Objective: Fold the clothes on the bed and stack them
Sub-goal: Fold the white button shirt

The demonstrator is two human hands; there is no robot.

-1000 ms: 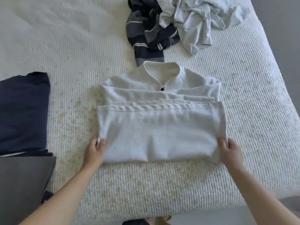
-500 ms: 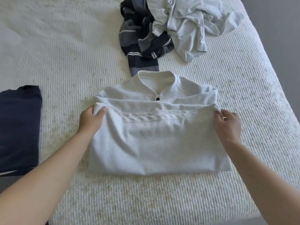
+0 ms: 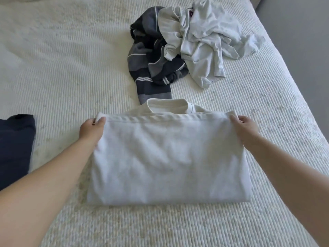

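Observation:
A white collared shirt (image 3: 167, 157) lies folded in the middle of the bed (image 3: 62, 68), its hem drawn up over the body so only the collar shows at the far edge. My left hand (image 3: 91, 129) pinches the hem's left corner. My right hand (image 3: 244, 127) grips the hem's right corner. A folded navy garment (image 3: 15, 141) lies at the left edge. Behind the shirt, a crumpled dark striped garment (image 3: 151, 63) and a crumpled pale grey garment (image 3: 204, 38) lie in a heap.
The bed's right edge (image 3: 292, 82) runs diagonally, with grey floor beyond it. The ribbed white bedspread stretches bare to the far left and along the near edge.
Both hands have carried the shirt's hem away from me, from the near edge up to the collar, covering the button and shoulders. The view has tilted so the clothes heap sits lower.

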